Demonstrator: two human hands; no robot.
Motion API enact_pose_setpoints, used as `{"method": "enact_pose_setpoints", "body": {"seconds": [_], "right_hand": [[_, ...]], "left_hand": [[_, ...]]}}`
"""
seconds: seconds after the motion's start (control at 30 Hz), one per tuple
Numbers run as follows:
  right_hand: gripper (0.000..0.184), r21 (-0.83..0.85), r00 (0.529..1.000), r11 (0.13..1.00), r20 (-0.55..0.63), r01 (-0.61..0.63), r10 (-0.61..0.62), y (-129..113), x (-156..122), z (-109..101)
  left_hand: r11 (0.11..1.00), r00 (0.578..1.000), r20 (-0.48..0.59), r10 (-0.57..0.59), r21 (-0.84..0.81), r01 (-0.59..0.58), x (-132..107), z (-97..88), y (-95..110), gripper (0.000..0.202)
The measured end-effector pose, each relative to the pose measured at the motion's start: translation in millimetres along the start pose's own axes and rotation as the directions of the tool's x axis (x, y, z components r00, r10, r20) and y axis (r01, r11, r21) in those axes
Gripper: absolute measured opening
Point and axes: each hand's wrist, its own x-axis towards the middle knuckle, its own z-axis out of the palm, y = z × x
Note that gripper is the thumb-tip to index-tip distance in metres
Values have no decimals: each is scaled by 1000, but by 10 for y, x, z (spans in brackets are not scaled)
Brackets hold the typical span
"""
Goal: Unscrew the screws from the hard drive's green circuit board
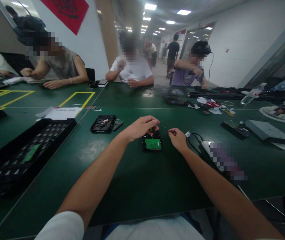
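A hard drive (152,144) lies on the green table in front of me, its green circuit board facing up. My left hand (145,126) reaches over its far end with the fingers curled down. A bit of something yellow shows beneath those fingers, too small and covered to name. Just right of the drive, apart from it, my right hand (178,139) is closed in a pinch. Whatever its fingertips hold, if anything, cannot be made out. Left of my left hand sits another black hard drive (102,124), with a loose circuit board (117,124) beside it.
A black tray (64,128) holding a green board is at left. To the right are a cable, a white-edged object (209,146) partly blurred, a drive (235,128) and a grey box (267,130). A bottle (254,94) stands farther back. Several people sit across the table.
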Motion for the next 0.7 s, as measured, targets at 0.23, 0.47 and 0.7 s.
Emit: {"method": "enact_pose_setpoints", "body": {"seconds": [0.23,0.47,0.7], "right_hand": [[32,-121,999,992,-11,-45,44,-48,203,118],[21,-229,999,973,28,-21,28,-130,355,158],[21,-284,999,959,47,6,8,-178,429,165]], "left_hand": [[1000,1000,1,-4,-14,4,3,-19,-25,34],[1000,1000,-1,-3,-19,3,6,-12,-15,33],[1000,1000,8,0,-1,0,7,-18,-23,33]]}}
